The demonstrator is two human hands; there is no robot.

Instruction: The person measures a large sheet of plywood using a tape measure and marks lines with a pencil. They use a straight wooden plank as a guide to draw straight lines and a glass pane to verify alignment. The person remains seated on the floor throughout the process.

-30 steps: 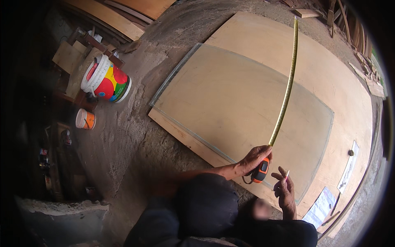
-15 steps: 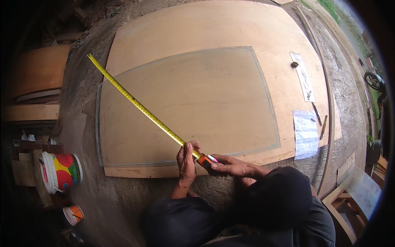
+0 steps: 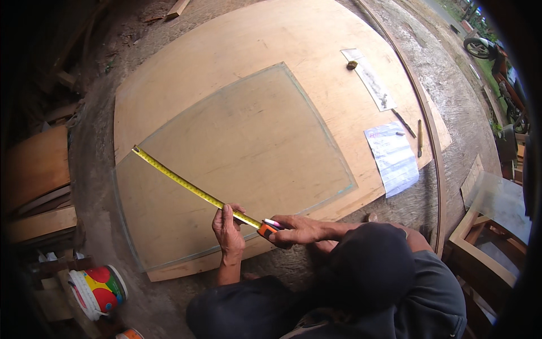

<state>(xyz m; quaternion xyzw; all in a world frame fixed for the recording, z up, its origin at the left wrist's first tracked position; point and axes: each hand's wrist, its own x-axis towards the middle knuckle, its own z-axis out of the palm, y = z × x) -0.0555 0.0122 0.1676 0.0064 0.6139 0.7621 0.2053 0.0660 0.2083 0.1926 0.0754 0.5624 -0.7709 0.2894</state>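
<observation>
An orange and black tape measure point(image 3: 267, 229) is gripped in my right hand point(image 3: 293, 230), together with a slim white and pink pen point(image 3: 272, 223). From it the yellow tape blade point(image 3: 179, 179) runs out to the upper left, its hooked end over the left part of a glass sheet point(image 3: 248, 141). My left hand point(image 3: 229, 230) pinches the blade between thumb and fingers, a short way from the case. The clear glass, with greenish edges, lies on a large plywood board point(image 3: 186, 73). Whether the blade touches the glass I cannot tell.
On the board's right lie a written paper sheet point(image 3: 392, 158), a narrow glass strip point(image 3: 370, 79) with a small dark block point(image 3: 352, 65), and thin tools point(image 3: 420, 138). A paint bucket point(image 3: 99, 291) stands lower left, wooden frames point(image 3: 483, 243) lower right, a motorcycle point(image 3: 502, 73) far right.
The extended blade is shorter, and its end has come from beyond the board's left edge to over the glass. Both hands keep their hold. The whole view has turned and shifted.
</observation>
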